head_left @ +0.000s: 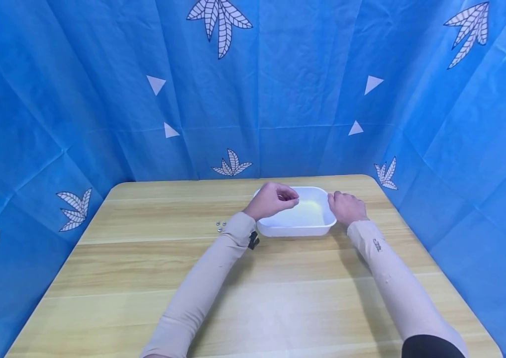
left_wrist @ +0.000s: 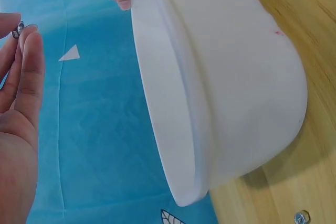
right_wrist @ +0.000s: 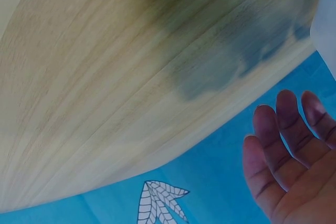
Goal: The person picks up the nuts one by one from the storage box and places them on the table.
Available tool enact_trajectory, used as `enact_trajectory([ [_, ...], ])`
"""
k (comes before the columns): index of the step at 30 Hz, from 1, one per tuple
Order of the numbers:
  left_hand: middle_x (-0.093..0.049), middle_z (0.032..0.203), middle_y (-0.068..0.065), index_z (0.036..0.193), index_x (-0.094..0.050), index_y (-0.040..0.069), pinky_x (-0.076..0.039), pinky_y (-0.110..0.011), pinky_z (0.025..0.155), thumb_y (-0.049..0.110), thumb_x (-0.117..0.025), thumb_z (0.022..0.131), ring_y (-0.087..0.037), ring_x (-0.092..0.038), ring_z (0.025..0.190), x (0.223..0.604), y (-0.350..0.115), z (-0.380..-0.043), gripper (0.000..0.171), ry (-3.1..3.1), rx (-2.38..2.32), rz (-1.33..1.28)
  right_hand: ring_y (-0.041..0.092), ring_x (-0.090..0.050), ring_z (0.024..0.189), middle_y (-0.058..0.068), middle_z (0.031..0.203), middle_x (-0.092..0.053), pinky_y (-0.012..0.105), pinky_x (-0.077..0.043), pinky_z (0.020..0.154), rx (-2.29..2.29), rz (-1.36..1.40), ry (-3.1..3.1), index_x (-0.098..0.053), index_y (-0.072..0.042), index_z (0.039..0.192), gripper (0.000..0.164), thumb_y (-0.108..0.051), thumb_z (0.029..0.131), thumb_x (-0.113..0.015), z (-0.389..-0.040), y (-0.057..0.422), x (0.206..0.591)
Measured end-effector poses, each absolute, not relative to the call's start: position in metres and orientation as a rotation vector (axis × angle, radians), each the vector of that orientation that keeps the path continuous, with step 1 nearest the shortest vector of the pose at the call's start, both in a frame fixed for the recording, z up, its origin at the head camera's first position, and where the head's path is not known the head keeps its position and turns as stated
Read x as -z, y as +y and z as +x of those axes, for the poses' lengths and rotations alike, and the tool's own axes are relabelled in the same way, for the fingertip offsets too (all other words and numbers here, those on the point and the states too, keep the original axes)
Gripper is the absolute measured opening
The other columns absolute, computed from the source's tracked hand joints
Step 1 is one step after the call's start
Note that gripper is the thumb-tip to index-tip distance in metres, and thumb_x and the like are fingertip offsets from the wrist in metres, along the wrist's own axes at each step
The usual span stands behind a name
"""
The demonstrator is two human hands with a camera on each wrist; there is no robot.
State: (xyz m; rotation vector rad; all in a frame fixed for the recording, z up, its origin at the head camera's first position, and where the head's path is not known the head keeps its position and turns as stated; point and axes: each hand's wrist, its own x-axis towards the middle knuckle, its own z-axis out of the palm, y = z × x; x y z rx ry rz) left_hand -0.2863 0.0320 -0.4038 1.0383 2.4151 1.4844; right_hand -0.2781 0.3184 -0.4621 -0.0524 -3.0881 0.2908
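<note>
Between thumb and fingertips my left hand [head_left: 272, 200] pinches a small shiny metal nut [left_wrist: 19, 30]. This hand is over the left part of a white plastic basin [head_left: 295, 230], above its inside. At the basin's right end, my right hand [head_left: 348, 207] holds the rim. Its fingers [right_wrist: 294, 145] show slightly bent in the right wrist view, while the thumb is hidden there. Several more small metal nuts [head_left: 220, 229] lie on the table left of the basin; one nut [left_wrist: 302, 217] also shows at the bottom of the left wrist view.
The light wood table [head_left: 145, 278] has rounded far corners. A blue curtain [head_left: 302, 89] with leaf and triangle prints hangs behind it and along both sides. The basin stands near the table's far edge.
</note>
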Motion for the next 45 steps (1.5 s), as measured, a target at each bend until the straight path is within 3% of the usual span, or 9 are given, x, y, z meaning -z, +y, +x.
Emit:
enact_trajectory([
  [45,-0.078,0.103,-0.006,0.106,-0.079,0.008,-0.062,-0.029,0.086,0.017,-0.077,0.092,-0.017,-0.072,0.093,0.416,-0.036,-0.289,0.017,2.496,-1.584,0.802,0.053,-0.065,0.113,0.032,0.123,-0.067,0.070,-0.054,0.091,-0.332,-0.057,-3.107,-0.060,0.006,0.127,0.066,-0.043,0.111,-0.019,-0.280,0.319,0.463],
])
